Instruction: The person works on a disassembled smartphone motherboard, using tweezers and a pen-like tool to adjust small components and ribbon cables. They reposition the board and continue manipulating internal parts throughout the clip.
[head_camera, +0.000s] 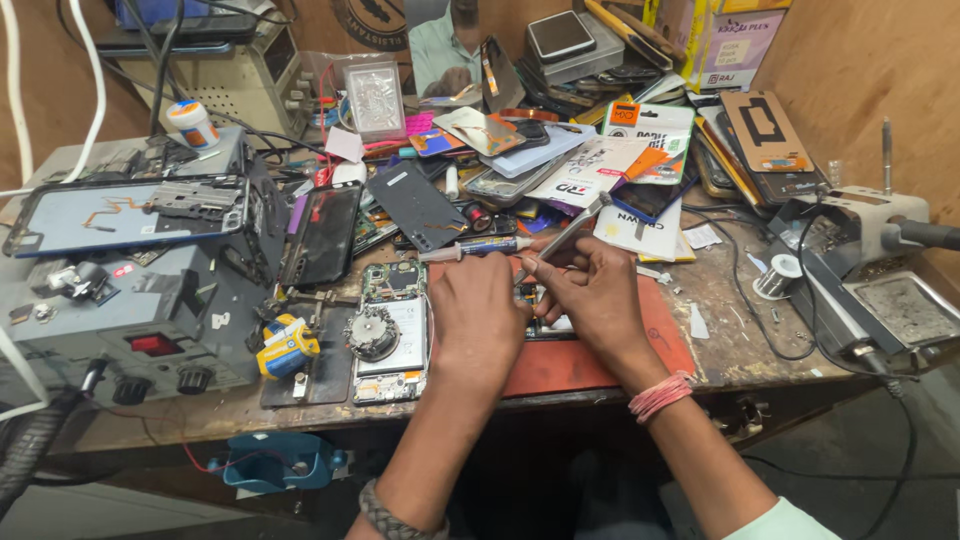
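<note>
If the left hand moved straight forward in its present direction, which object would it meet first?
Probably the syringe lying just beyond the left hand, then the dark phone back cover; depth is hard to judge.

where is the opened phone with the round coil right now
In the head view the opened phone lies on the workbench just left of the left hand, beside a yellow tape roll.

two bare forearms come up from the bottom edge, both uncovered from wrist to near the elbow. the left hand (478, 315) has a dark braided band (390, 515) round the wrist, at about 7 o'clock in the frame, rope-like in weave and grey-brown. the right hand (598, 300) has a bundle of thin pink threads (660, 396) wound several times round the wrist. at 5 o'clock a pale mint-green sleeve (780, 522) edge covers the right upper arm. no rings show.
</note>
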